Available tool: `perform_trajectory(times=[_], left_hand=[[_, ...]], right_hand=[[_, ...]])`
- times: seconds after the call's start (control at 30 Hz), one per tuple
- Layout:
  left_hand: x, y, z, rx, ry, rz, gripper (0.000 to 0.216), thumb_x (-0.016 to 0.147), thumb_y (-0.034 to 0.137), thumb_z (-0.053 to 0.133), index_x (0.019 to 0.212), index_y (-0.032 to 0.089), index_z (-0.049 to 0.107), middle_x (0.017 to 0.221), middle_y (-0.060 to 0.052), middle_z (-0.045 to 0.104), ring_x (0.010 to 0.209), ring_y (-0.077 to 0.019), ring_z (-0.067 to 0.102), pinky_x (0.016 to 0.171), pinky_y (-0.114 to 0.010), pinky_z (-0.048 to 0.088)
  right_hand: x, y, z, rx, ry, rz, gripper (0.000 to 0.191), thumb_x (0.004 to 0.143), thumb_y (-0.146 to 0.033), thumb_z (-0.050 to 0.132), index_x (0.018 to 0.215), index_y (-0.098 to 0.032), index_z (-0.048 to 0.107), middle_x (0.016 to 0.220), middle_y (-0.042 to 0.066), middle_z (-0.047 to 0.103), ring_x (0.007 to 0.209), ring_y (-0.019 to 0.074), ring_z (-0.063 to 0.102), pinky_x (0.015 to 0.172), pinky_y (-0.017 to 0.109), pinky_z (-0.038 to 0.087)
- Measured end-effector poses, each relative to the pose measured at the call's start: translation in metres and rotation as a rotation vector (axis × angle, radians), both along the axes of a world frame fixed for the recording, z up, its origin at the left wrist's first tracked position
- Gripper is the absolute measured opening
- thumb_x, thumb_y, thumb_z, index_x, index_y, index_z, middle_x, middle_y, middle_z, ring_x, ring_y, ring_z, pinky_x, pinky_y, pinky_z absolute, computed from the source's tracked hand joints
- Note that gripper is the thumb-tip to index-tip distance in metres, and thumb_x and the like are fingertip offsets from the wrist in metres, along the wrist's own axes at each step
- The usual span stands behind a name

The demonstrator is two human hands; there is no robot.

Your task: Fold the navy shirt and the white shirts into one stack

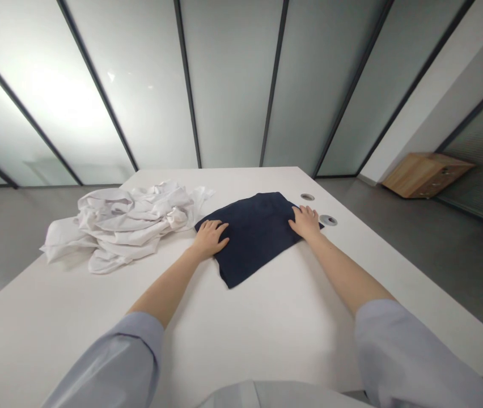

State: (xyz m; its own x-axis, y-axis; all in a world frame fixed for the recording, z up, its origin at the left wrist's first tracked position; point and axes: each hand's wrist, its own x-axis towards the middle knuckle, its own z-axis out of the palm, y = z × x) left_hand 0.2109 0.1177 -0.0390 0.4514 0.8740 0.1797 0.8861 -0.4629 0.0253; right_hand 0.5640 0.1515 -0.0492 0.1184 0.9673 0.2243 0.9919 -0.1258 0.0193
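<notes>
Head view: left hand (pixel 210 238) and right hand (pixel 306 221) press flat, unclenched, on a folded navy cloth (pixel 253 232) near the table's (pixel 267 317) far edge; no writing is readable.

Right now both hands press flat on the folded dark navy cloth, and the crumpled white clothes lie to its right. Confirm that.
Not quite. The left hand and right hand do press flat on the folded dark navy cloth, but the crumpled white clothes lie to its left on the white table, as the head view shows.
</notes>
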Motion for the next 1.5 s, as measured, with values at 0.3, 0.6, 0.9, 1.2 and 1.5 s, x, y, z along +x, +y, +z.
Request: perform_trajectory(times=[0.3, 0.6, 0.9, 1.2, 1.5], left_hand=[[0.002, -0.003, -0.013, -0.192, -0.005, -0.074, 0.061, 0.093, 0.058, 0.035, 0.147, 0.03, 0.035, 0.157, -0.005, 0.025, 0.145, -0.0251, 0.019, 0.116, -0.045, 0.016], [-0.003, -0.008, -0.012, -0.189, 0.012, -0.102, 0.066, 0.092, 0.062, 0.034, 0.148, 0.028, 0.033, 0.157, -0.008, 0.026, 0.144, -0.0246, 0.023, 0.116, -0.044, 0.017], [0.002, -0.003, -0.019, -0.156, 0.016, -0.026, 0.068, 0.092, 0.064, 0.03, 0.148, 0.027, 0.032, 0.157, -0.007, 0.027, 0.144, -0.0262, 0.022, 0.116, -0.045, 0.018], [0.018, -0.009, -0.012, -0.111, 0.078, 0.187, 0.07, 0.092, 0.063, 0.027, 0.144, 0.019, 0.039, 0.15, -0.016, 0.037, 0.136, -0.0346, 0.033, 0.108, -0.049, 0.029], [0.032, -0.032, 0.027, -0.172, 0.165, -0.109, 0.071, 0.077, 0.075, 0.045, 0.113, 0.018, 0.066, 0.111, -0.016, 0.065, 0.105, -0.0341, 0.059, 0.092, -0.043, 0.043]], right_hand=[[-0.116, 0.015, 0.001, -0.173, 0.16, 0.512, 0.065, 0.095, -0.058, 0.024, 0.15, -0.025, 0.031, 0.158, 0.006, 0.024, 0.144, 0.0249, 0.021, 0.115, 0.041, 0.019], [-0.075, 0.052, -0.01, -0.23, 0.171, 0.175, 0.069, 0.095, -0.058, 0.016, 0.15, -0.02, 0.03, 0.157, 0.011, 0.023, 0.144, 0.0297, 0.019, 0.113, 0.05, 0.015], [-0.037, 0.03, -0.003, -0.024, 0.108, 0.006, 0.065, 0.093, -0.051, 0.034, 0.144, -0.012, 0.038, 0.148, 0.02, 0.037, 0.137, 0.0358, 0.029, 0.11, 0.054, 0.017], [-0.096, -0.023, -0.014, -0.29, 0.232, 0.129, 0.077, 0.089, -0.071, 0.022, 0.149, -0.023, 0.034, 0.156, 0.012, 0.027, 0.141, 0.0378, 0.021, 0.111, 0.058, 0.016], [-0.058, 0.017, -0.017, -0.22, 0.206, 0.328, 0.056, 0.099, -0.051, 0.021, 0.143, -0.025, 0.044, 0.155, 0.004, 0.032, 0.143, 0.0253, 0.023, 0.114, 0.045, 0.018]])
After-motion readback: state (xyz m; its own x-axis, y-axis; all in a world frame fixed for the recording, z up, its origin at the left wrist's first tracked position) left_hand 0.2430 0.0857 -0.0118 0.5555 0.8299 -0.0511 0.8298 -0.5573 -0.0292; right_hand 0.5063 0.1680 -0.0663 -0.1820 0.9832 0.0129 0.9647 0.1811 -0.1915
